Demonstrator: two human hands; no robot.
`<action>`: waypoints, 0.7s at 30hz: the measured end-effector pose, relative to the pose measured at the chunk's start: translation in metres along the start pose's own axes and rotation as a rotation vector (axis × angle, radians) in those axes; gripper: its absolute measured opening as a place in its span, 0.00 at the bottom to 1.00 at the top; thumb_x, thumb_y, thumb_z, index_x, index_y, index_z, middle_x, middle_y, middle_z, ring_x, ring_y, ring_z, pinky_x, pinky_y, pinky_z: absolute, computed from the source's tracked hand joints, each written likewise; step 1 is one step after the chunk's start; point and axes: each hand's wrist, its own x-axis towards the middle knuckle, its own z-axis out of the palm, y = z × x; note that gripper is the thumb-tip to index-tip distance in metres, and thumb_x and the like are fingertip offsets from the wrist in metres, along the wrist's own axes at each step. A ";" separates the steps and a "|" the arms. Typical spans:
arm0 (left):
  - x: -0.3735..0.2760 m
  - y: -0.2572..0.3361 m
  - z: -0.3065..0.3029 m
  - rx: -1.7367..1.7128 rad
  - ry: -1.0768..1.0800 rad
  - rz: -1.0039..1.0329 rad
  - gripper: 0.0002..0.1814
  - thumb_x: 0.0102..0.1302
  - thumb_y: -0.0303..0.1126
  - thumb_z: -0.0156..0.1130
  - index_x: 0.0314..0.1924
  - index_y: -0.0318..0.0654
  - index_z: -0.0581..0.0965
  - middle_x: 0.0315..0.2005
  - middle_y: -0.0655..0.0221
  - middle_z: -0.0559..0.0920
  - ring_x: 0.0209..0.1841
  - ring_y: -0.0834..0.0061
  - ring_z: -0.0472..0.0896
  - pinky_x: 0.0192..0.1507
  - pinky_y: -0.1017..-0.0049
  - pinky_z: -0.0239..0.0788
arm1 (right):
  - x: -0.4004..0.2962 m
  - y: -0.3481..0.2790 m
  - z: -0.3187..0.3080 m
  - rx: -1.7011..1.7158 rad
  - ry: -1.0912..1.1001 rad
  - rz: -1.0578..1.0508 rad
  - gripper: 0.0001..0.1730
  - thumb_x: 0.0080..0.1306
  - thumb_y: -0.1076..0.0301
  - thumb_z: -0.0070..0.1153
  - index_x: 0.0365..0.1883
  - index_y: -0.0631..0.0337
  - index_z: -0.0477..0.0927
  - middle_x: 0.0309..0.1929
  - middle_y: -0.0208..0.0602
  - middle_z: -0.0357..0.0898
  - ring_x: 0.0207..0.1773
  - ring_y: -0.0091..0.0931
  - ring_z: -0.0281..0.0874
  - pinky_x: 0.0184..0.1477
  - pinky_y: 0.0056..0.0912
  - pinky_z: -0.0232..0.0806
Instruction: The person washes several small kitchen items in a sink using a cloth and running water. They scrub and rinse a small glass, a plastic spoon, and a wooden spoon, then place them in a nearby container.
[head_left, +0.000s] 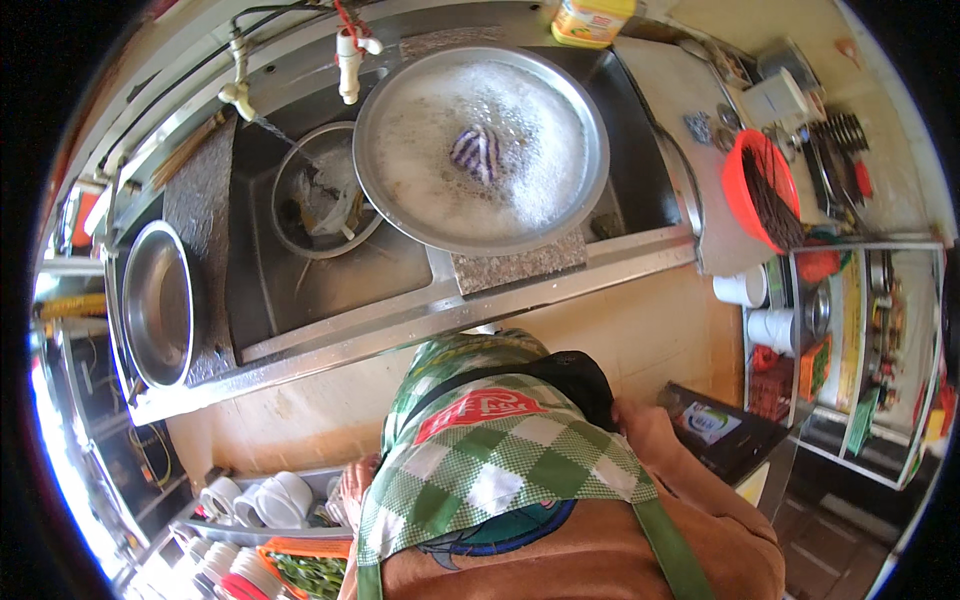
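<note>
My left hand (358, 481) is beside the left edge of my green checked apron (517, 457), partly hidden by it. At the apron's right side, my right hand (631, 421) is against a black cloth or pouch (581, 379) at my waist. The fingers of both hands are mostly covered, so their grip does not show. Before me a large metal basin (367, 199) of foamy water rests over the sink (259, 300). A purple-and-white striped cloth (476, 152) lies in the foam. Left of it, water runs from a tap (238, 100) into a smaller metal basin (289, 241) holding translucent plastic.
A second tap (349, 67) hangs behind the large basin. An oval metal basin (157, 307) leans at the left end. A yellow detergent jug (592, 21) is at the back; a red plastic basket (742, 191) sits right. Behind me are white dishes (281, 501) and greens (311, 574).
</note>
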 end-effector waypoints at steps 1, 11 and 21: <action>-0.005 0.003 0.006 -0.026 0.017 -0.040 0.10 0.53 0.33 0.57 0.37 0.42 0.74 0.26 0.64 0.72 0.31 0.61 0.72 0.37 0.66 0.63 | 0.000 0.004 -0.001 -0.104 -0.068 0.025 0.18 0.48 0.61 0.60 0.32 0.64 0.72 0.23 0.44 0.74 0.31 0.40 0.74 0.31 0.40 0.66; -0.023 0.037 0.051 -0.414 0.076 -0.336 0.12 0.52 0.33 0.57 0.39 0.41 0.73 0.27 0.62 0.72 0.32 0.60 0.73 0.38 0.66 0.64 | -0.005 0.058 0.018 -0.205 -0.328 0.059 0.14 0.49 0.63 0.58 0.30 0.65 0.76 0.21 0.43 0.75 0.27 0.37 0.75 0.27 0.37 0.66; -0.031 0.056 0.053 -0.675 0.172 -0.448 0.15 0.52 0.31 0.57 0.42 0.38 0.71 0.30 0.59 0.73 0.35 0.58 0.73 0.39 0.65 0.64 | 0.002 0.062 0.019 -0.128 -0.485 -0.023 0.13 0.53 0.63 0.55 0.32 0.63 0.76 0.24 0.39 0.77 0.28 0.34 0.75 0.30 0.34 0.66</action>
